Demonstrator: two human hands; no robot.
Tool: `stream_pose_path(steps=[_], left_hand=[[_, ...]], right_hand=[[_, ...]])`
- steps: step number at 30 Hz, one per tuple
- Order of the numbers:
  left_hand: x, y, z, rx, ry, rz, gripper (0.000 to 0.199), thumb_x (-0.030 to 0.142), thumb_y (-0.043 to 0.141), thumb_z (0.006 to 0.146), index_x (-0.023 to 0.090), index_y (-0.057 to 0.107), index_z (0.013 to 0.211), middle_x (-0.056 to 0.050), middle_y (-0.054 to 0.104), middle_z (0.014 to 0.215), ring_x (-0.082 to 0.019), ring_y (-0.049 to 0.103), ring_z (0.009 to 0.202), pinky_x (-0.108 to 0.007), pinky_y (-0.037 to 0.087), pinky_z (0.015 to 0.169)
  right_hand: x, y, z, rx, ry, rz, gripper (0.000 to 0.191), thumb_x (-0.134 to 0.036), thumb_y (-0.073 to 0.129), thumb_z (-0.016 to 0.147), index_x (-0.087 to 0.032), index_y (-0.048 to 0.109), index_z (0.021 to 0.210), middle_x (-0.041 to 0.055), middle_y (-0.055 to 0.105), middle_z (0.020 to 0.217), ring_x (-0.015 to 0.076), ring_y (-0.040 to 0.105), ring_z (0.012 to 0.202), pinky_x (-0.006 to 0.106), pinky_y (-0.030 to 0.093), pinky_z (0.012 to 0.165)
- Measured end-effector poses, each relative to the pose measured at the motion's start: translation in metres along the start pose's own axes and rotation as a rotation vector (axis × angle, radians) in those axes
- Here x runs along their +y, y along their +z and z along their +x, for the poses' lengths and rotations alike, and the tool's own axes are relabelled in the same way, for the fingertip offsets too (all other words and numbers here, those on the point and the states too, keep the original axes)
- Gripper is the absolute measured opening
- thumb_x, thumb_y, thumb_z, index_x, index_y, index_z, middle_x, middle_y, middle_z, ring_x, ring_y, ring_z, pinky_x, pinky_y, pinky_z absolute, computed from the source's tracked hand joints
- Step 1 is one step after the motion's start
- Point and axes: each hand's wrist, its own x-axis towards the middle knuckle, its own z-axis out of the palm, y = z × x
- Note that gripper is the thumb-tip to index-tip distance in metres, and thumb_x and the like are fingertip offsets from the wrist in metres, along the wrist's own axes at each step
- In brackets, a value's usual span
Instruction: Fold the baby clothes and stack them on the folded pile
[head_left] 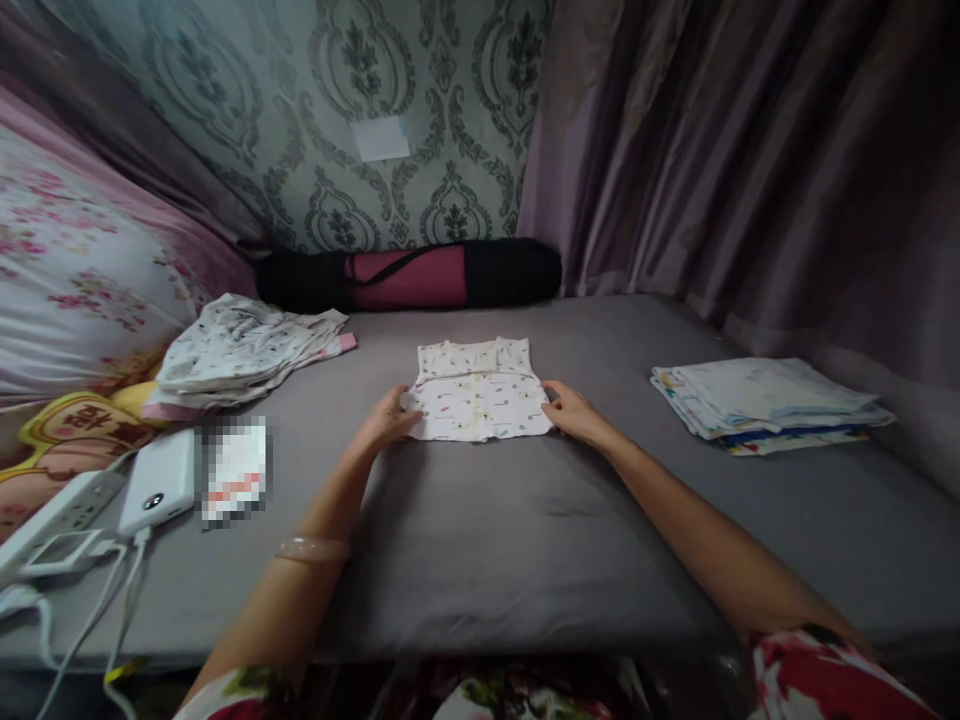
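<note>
A small white garment (480,400) with a tiny coloured print lies folded on the grey bed sheet (480,540), its upper part doubled over in a band. My left hand (394,415) pinches its left edge, thumb on top of the cloth. At the right edge my right hand (568,410) grips the cloth in the same way, between thumb and fingers. Both forearms reach in from the bottom, a clear bangle on the left one.
Folded cloths (765,400) are stacked at right; loose printed clothes (247,350) lie at left. Nearer left are a power bank (159,480), a power strip (64,515), cables and a blurred packet (236,475). A black and maroon roll bag (409,277) lies along the wall.
</note>
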Motion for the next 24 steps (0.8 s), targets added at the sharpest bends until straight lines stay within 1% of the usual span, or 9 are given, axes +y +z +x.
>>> stream_pose_path(steps=[2,4,6,8,11,15,17,20,24], left_hand=[[0.001,-0.002,-0.01,-0.081,0.008,-0.091,0.071,0.029,0.064,0.076,0.02,0.04,0.143,0.004,0.055,0.069,-0.011,0.055,0.053,-0.022,0.045,0.052],[0.0,-0.004,-0.015,-0.118,0.022,-0.14,0.066,0.029,0.061,0.077,0.018,0.044,0.141,0.005,0.052,0.066,-0.01,0.053,0.05,-0.021,0.043,0.05],[-0.003,-0.005,-0.016,-0.122,0.03,-0.172,0.058,0.031,0.061,0.076,0.015,0.055,0.131,0.004,0.051,0.066,-0.01,0.051,0.051,-0.021,0.041,0.049],[-0.008,-0.008,-0.016,-0.139,0.045,-0.19,0.05,0.036,0.061,0.074,0.012,0.063,0.118,0.003,0.052,0.068,-0.01,0.051,0.053,-0.021,0.041,0.05],[-0.014,-0.014,-0.018,-0.201,0.127,-0.145,0.051,0.04,0.062,0.072,0.012,0.065,0.115,0.002,0.054,0.069,-0.011,0.051,0.06,-0.022,0.04,0.054],[-0.017,-0.022,-0.025,-0.284,0.226,0.01,0.066,0.026,0.059,0.067,0.017,0.055,0.132,0.004,0.055,0.07,-0.013,0.048,0.061,-0.023,0.037,0.055],[-0.019,-0.021,-0.026,-0.241,0.292,0.062,0.067,0.021,0.055,0.065,0.019,0.055,0.131,0.001,0.058,0.078,-0.014,0.05,0.065,-0.024,0.04,0.058],[-0.023,-0.016,-0.019,-0.091,0.441,0.154,0.056,0.017,0.053,0.064,0.02,0.062,0.119,-0.003,0.06,0.094,-0.017,0.055,0.077,-0.027,0.046,0.072],[-0.027,-0.012,-0.006,0.029,0.507,0.226,0.034,0.019,0.054,0.07,0.021,0.07,0.1,-0.006,0.056,0.096,-0.018,0.056,0.083,-0.03,0.048,0.079]], right_hand=[[0.003,-0.002,-0.004,-0.053,-0.023,0.028,0.049,-0.017,0.046,0.088,-0.015,0.05,0.137,-0.0022,0.059,0.063,0.0114,0.052,0.047,0.02,0.037,0.044],[0.006,-0.005,-0.006,-0.099,-0.029,0.025,0.042,-0.019,0.043,0.089,-0.014,0.06,0.128,-0.0023,0.055,0.058,0.0115,0.052,0.048,0.02,0.036,0.045],[0.008,-0.008,-0.008,-0.137,-0.043,-0.004,0.038,-0.02,0.042,0.09,-0.013,0.066,0.119,-0.0018,0.053,0.056,0.0115,0.051,0.05,0.02,0.035,0.047],[0.009,-0.013,-0.01,-0.167,-0.08,-0.061,0.039,-0.018,0.043,0.087,-0.012,0.066,0.118,-0.0018,0.053,0.057,0.0115,0.05,0.051,0.02,0.036,0.05],[0.01,-0.018,-0.012,-0.225,-0.213,-0.176,0.049,-0.011,0.05,0.077,-0.012,0.063,0.125,0.0011,0.061,0.07,0.0124,0.051,0.059,0.022,0.039,0.057],[0.015,-0.019,-0.012,-0.196,-0.429,-0.243,0.059,-0.004,0.052,0.068,-0.013,0.062,0.126,0.0093,0.065,0.103,0.0167,0.058,0.084,0.026,0.044,0.077],[0.018,-0.018,-0.011,-0.139,-0.479,-0.268,0.055,-0.003,0.051,0.07,-0.016,0.063,0.123,0.0092,0.064,0.108,0.0176,0.058,0.089,0.027,0.043,0.083],[0.019,-0.015,-0.008,-0.057,-0.507,-0.312,0.042,-0.006,0.049,0.078,-0.02,0.067,0.114,0.0068,0.063,0.103,0.0178,0.058,0.091,0.029,0.043,0.087],[0.017,-0.014,-0.001,0.044,-0.554,-0.288,0.028,-0.01,0.053,0.081,-0.022,0.071,0.099,0.0075,0.06,0.107,0.0194,0.058,0.1,0.033,0.044,0.093]])
